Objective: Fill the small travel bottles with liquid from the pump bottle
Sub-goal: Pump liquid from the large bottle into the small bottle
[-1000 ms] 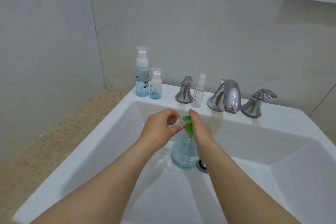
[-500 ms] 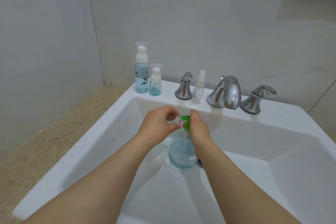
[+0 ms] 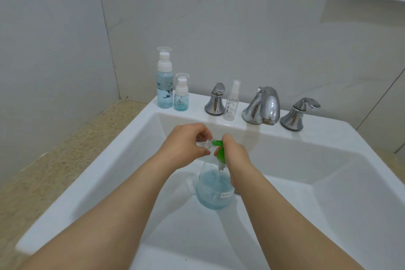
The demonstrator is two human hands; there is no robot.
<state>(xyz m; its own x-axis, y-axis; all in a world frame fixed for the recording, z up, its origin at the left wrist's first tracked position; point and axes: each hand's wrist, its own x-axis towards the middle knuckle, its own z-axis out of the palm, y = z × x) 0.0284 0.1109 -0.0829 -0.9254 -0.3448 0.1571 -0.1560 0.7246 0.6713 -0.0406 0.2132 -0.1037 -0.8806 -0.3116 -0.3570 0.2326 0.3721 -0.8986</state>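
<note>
A clear pump bottle (image 3: 213, 190) with blue liquid and a green pump head (image 3: 219, 151) stands in the white sink. My right hand (image 3: 235, 155) grips the pump head from the right, thumb on top. My left hand (image 3: 186, 146) pinches a small clear travel bottle (image 3: 203, 143), held sideways with its mouth at the green spout. On the sink's back ledge stand a tall capped bottle (image 3: 164, 85) and a short capped bottle (image 3: 181, 96), both with blue liquid, and an empty-looking clear spray bottle (image 3: 231, 103).
A chrome faucet (image 3: 264, 106) with a left handle (image 3: 215, 99) and a right handle (image 3: 298, 114) lines the back ledge. The white sink (image 3: 122, 151) has a speckled counter (image 3: 65, 155) on its left. A small white item (image 3: 190, 184) lies in the basin behind the pump bottle.
Both hands stay at the pump head with the small bottle at the spout. The view has shifted slightly; the hands sit a little higher in the frame.
</note>
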